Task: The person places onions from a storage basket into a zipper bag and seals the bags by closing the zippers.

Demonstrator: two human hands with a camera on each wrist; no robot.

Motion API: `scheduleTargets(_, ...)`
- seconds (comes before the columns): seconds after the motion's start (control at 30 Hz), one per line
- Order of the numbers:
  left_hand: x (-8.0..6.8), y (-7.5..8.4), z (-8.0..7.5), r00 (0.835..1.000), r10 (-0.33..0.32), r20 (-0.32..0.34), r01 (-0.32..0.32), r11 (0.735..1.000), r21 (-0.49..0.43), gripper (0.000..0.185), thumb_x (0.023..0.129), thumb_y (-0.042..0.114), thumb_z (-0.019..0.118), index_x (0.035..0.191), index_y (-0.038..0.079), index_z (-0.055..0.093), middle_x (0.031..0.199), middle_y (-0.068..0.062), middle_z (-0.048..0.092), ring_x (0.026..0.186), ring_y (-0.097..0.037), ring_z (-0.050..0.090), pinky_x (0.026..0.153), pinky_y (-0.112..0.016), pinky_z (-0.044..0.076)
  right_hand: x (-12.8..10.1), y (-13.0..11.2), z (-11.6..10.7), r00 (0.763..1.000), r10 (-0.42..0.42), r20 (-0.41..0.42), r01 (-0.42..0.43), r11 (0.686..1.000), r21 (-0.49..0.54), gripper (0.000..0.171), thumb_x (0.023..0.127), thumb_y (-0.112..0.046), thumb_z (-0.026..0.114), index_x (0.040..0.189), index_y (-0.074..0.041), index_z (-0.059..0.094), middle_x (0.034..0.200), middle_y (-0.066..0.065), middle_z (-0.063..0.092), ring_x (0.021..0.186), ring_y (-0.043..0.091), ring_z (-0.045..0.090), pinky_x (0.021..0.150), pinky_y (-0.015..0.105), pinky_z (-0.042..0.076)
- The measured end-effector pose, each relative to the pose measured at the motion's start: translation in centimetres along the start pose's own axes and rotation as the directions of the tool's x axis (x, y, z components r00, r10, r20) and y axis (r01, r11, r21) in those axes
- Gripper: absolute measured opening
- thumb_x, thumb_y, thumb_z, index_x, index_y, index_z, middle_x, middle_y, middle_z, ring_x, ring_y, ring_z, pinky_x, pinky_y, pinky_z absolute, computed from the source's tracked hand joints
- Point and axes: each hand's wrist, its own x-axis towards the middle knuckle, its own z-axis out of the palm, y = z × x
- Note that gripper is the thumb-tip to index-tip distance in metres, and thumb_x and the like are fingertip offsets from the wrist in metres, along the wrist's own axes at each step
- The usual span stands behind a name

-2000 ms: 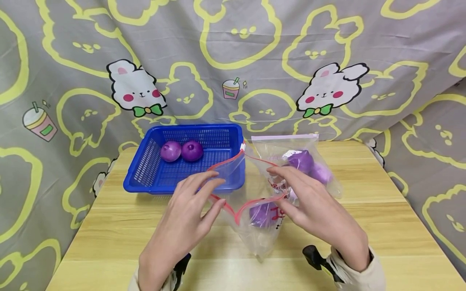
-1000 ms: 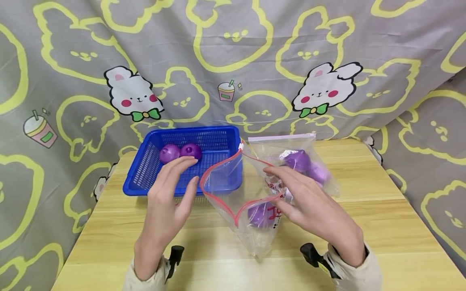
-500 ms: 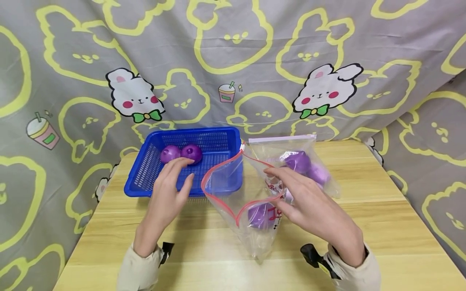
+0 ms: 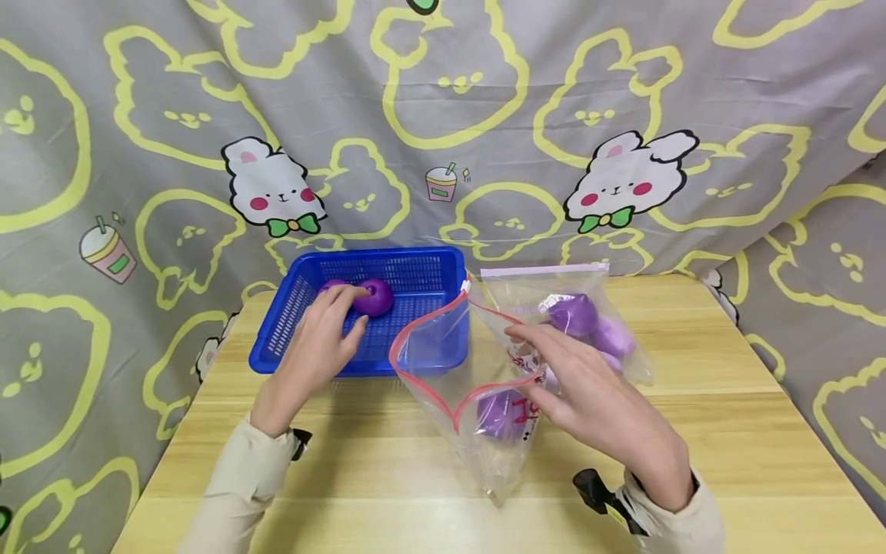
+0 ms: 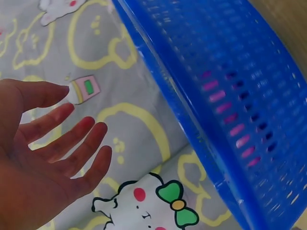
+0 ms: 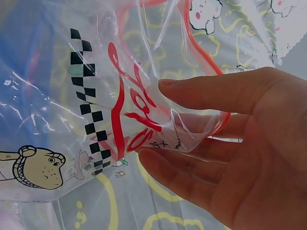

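Note:
My left hand [image 4: 348, 309] reaches into a blue plastic basket [image 4: 360, 365] with straight fingers and holds nothing. Its fingertips lie at two purple onions: one [image 4: 376, 297] shows fully, the other [image 4: 331, 285] is mostly hidden behind the fingers. In the left wrist view the open left hand [image 5: 72, 129] hovers beside the basket's wall [image 5: 216, 96]. My right hand [image 4: 531, 362] pinches the red-sealed rim of an open clear zip bag [image 4: 443, 362], which holds one purple onion [image 4: 500, 413]. The right wrist view shows thumb and fingers [image 6: 192, 96] pinching the printed plastic [image 6: 96, 96].
A second clear zip bag [image 4: 547, 288] with purple onions inside lies behind my right hand. Everything sits on a light wooden table [image 4: 706, 400]. A grey cloth with a rabbit pattern [image 4: 443, 115] hangs behind and drapes round the table's sides.
My left hand has let go of the open bag's rim and moved left and back into the basket, onto the onions. The right hand keeps its pinch on the bag.

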Motion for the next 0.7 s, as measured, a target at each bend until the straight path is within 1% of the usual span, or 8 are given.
scheduleTargets(0.17,1.5,-1.1,0.2,0.997,0.02,0.069,-0.021,1.0,0.022,0.031,0.091,0.008,0.068,0.119,-0.001,0.063,0.119,-0.021,0.062,0.108,-0.039,0.059,0.087,-0.055,0.051,0.1,0.1,0.0,1.0,-0.005,0.002,0.005,1.0,0.003,0.056,0.088,-0.013,0.071,0.14,-0.007,0.052,0.131,0.005,0.062,0.115,0.019,0.061,0.095,0.042,0.052)
scheduleTargets(0.27,2.6,-1.7,0.4,0.993,0.003,0.12,-0.007,0.999,0.032,0.029,0.091,0.008,0.067,0.118,0.0,0.063,0.116,-0.021,0.063,0.104,-0.04,0.059,0.085,-0.054,0.052,0.2,0.2,0.0,1.0,-0.012,-0.004,0.012,1.0,0.003,0.055,0.088,-0.014,0.071,0.139,-0.007,0.052,0.129,0.005,0.063,0.113,0.019,0.062,0.094,0.042,0.052)
scheduleTargets(0.37,3.8,-2.2,0.6,0.985,-0.027,0.171,0.021,0.999,0.037,0.029,0.09,0.007,0.067,0.118,0.0,0.062,0.114,-0.02,0.063,0.102,-0.039,0.06,0.083,-0.054,0.053,0.3,0.2,0.0,1.0,-0.015,-0.002,0.015,1.0,0.002,0.054,0.088,-0.014,0.071,0.138,-0.007,0.053,0.126,0.005,0.064,0.111,0.019,0.062,0.092,0.041,0.053)
scheduleTargets(0.5,5.4,-2.8,1.0,0.967,-0.061,0.246,0.056,0.998,0.03,0.03,0.091,0.008,0.066,0.12,0.0,0.062,0.116,-0.02,0.062,0.103,-0.036,0.06,0.085,-0.052,0.052,0.3,0.2,0.2,1.0,0.001,0.016,-0.001,1.0,0.001,0.053,0.088,-0.015,0.072,0.137,-0.007,0.053,0.127,0.004,0.064,0.113,0.019,0.062,0.094,0.042,0.052)
scheduleTargets(0.63,7.2,-3.4,1.5,0.947,-0.073,0.313,0.063,0.997,0.041,0.033,0.091,0.007,0.065,0.122,-0.002,0.061,0.12,-0.022,0.062,0.106,-0.036,0.06,0.089,-0.053,0.05,0.2,0.3,0.2,1.0,0.009,0.02,-0.009,1.0,-0.003,0.054,0.088,-0.015,0.073,0.138,-0.007,0.053,0.129,0.006,0.063,0.117,0.022,0.061,0.096,0.045,0.051)
scheduleTargets(0.7,8.2,-3.7,1.8,0.934,-0.083,0.347,0.066,0.996,0.059,0.034,0.09,0.007,0.064,0.122,-0.003,0.061,0.121,-0.023,0.061,0.108,-0.038,0.06,0.091,-0.054,0.05,0.1,0.4,0.2,1.0,0.002,0.012,-0.002,1.0,-0.005,0.055,0.088,-0.015,0.074,0.138,-0.006,0.053,0.129,0.006,0.063,0.117,0.023,0.061,0.096,0.045,0.052)
